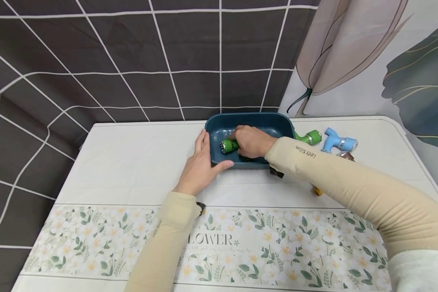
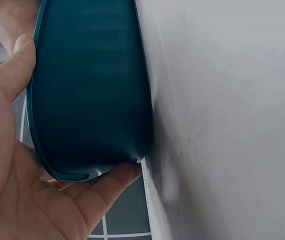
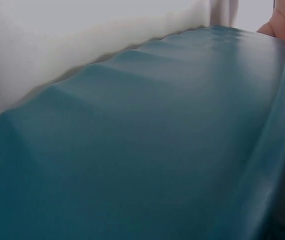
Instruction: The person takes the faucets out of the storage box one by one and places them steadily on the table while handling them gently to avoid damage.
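Observation:
A dark teal basin (image 1: 250, 118) sits near the table's back edge. My left hand (image 1: 200, 166) holds its left end, with the thumb at the front rim and the fingers along the end wall. The left wrist view shows those fingertips (image 2: 125, 172) against the outer wall. Inside the basin, my right hand (image 1: 253, 141) grips a green plastic tap-like piece (image 1: 228, 146) with a ribbed, silver-ended knob; the hand hides the rest of it. The basin's outer side (image 3: 157, 125) fills most of the right wrist view.
Right of the basin lie another green tap-like piece (image 1: 312, 137) and a light blue one (image 1: 337, 142). A brownish piece (image 1: 346, 155) and a yellow-orange one (image 1: 317, 190) are partly covered by my right sleeve. A dark tiled-pattern cloth (image 1: 190, 91) hangs behind the table.

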`<control>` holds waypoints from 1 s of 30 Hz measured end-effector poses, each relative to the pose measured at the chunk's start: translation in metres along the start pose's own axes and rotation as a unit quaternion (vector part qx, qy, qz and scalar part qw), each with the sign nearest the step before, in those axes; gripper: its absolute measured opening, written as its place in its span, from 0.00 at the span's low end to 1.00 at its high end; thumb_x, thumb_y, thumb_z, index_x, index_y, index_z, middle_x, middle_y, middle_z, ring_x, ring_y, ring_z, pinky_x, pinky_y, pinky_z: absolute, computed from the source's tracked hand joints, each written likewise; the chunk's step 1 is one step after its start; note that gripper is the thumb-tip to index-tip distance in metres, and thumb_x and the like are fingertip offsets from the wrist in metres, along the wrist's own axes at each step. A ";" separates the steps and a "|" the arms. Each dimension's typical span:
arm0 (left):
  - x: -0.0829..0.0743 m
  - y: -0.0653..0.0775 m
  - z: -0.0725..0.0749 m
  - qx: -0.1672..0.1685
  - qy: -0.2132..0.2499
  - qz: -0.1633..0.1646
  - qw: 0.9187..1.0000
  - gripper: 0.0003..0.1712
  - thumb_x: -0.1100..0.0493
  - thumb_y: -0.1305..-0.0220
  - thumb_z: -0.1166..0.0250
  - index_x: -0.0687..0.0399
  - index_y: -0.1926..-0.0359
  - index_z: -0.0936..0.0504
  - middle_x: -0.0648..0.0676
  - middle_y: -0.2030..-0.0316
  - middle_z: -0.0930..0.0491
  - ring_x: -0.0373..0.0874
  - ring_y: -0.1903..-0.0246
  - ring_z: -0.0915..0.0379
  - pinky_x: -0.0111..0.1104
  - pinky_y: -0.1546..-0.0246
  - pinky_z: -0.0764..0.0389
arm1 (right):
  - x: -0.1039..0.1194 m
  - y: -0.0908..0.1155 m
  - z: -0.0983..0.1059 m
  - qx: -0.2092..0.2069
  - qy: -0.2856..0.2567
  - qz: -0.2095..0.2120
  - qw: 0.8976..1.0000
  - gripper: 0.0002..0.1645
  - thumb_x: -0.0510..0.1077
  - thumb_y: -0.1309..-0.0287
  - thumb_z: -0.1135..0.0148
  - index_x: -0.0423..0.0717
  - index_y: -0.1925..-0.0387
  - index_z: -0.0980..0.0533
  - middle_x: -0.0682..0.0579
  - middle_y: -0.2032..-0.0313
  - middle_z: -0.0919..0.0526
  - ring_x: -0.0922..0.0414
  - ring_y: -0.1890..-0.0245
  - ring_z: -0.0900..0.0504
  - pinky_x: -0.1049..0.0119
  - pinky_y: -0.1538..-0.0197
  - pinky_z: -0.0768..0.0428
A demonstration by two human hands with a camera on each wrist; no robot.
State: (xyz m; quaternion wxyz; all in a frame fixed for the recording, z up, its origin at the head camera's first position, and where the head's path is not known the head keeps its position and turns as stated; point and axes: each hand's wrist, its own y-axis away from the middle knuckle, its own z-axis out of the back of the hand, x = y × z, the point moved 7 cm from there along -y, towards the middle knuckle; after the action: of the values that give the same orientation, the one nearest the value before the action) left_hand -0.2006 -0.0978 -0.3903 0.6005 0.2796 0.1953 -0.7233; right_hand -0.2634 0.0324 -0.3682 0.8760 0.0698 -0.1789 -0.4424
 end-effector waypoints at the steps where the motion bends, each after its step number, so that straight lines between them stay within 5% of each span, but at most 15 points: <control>1: 0.000 0.000 0.000 0.000 0.000 0.000 1.000 0.63 0.33 0.36 0.35 0.58 0.20 0.62 0.49 0.20 0.70 0.61 0.42 0.26 0.52 0.42 0.26 | 0.000 0.000 0.000 0.000 -0.002 -0.003 1.000 0.27 0.38 0.38 0.34 0.36 0.37 0.24 0.37 0.40 0.24 0.46 0.48 0.21 0.52 0.43 0.22; 9: 0.000 -0.001 -0.001 0.002 -0.001 -0.003 1.000 0.63 0.33 0.36 0.36 0.58 0.20 0.63 0.49 0.20 0.70 0.60 0.43 0.25 0.51 0.42 0.26 | -0.003 0.005 0.001 -0.014 -0.023 -0.028 0.999 0.26 0.38 0.38 0.33 0.32 0.40 0.23 0.36 0.41 0.24 0.47 0.53 0.20 0.53 0.46 0.20; 30: 0.001 0.000 -0.001 0.005 0.007 0.004 1.000 0.63 0.32 0.36 0.36 0.56 0.19 0.63 0.47 0.20 0.71 0.60 0.41 0.27 0.53 0.40 0.29 | -0.010 0.020 0.022 -0.061 -0.063 -0.028 0.996 0.29 0.37 0.41 0.31 0.35 0.37 0.24 0.37 0.35 0.28 0.46 0.47 0.21 0.51 0.42 0.22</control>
State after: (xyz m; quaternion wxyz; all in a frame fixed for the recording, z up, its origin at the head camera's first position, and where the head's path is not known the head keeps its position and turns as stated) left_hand -0.2001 -0.0975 -0.3917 0.6009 0.2884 0.1947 -0.7196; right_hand -0.2620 0.0530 -0.3447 0.8529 -0.0066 -0.2042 -0.4804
